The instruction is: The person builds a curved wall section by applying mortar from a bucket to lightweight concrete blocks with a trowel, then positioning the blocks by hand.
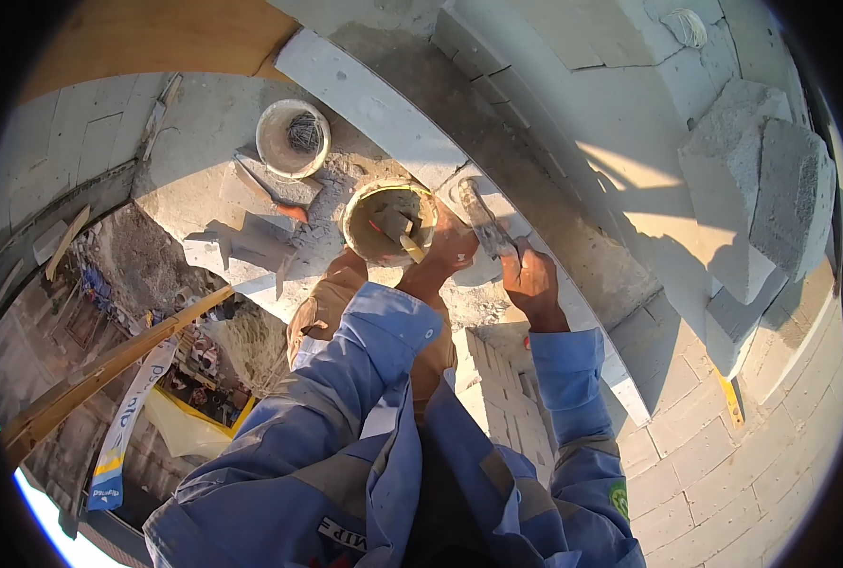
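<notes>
Fingers (516, 270) of the right hand (538, 289) are curled snugly round the handle of a mix-crusted trowel (478, 216), its blade pointing away from them, over the block ledge (374, 90), probably for easy reach. Left hand (452, 244), off to their left, seems to be at the bucket's (349, 222) rim, I'd guess steadying it. Can't tell how tightly, those fingers barely show. Another tool (410, 248) leans inside, lower end hard to make out. Grip hides most of the trowel handle, and no clue whether its blade touches the ledge.
</notes>
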A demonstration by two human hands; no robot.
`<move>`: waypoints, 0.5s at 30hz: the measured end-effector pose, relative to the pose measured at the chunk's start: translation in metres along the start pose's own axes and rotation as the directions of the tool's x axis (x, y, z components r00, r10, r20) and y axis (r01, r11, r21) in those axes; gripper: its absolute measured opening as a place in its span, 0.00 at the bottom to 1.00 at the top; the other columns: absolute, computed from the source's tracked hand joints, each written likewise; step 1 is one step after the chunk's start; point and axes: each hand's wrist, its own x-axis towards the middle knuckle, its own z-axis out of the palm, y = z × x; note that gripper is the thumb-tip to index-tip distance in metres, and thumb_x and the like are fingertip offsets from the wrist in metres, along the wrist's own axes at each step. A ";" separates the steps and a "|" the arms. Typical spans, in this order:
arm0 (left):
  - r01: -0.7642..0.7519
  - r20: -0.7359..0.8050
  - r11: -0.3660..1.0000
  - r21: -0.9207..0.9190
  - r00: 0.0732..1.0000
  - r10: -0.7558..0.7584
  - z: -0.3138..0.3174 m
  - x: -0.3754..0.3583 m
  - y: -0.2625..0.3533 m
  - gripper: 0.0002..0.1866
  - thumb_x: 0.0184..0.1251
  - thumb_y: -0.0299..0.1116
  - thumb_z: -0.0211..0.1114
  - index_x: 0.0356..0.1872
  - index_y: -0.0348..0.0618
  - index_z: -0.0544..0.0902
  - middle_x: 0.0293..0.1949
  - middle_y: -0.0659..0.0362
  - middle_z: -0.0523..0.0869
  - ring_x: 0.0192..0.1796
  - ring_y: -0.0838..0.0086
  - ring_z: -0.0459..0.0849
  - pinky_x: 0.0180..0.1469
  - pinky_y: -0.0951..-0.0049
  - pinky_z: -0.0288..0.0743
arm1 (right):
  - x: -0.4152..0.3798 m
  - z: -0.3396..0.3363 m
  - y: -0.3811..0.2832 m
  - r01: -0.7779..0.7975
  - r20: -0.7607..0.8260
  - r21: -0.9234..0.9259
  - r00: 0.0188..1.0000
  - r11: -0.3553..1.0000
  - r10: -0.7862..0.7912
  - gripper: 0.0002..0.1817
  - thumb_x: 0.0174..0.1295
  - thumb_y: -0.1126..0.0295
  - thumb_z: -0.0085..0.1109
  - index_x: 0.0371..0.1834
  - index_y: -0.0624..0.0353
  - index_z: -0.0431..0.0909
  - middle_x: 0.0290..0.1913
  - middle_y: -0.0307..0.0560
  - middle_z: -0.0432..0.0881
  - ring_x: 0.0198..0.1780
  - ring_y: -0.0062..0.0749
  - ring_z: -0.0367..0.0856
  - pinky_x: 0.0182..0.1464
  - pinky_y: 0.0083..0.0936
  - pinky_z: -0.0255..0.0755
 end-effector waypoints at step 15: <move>0.383 -0.473 0.653 0.653 0.880 -0.043 0.063 -0.013 0.085 0.46 0.58 0.57 0.77 0.64 0.25 0.75 0.54 0.48 0.84 0.58 0.67 0.81 0.62 0.67 0.75 | -0.145 0.040 -0.037 -0.351 -0.179 0.530 0.843 0.772 0.507 0.20 0.77 0.57 0.51 0.32 0.63 0.74 0.17 0.54 0.72 0.18 0.43 0.74 0.23 0.36 0.65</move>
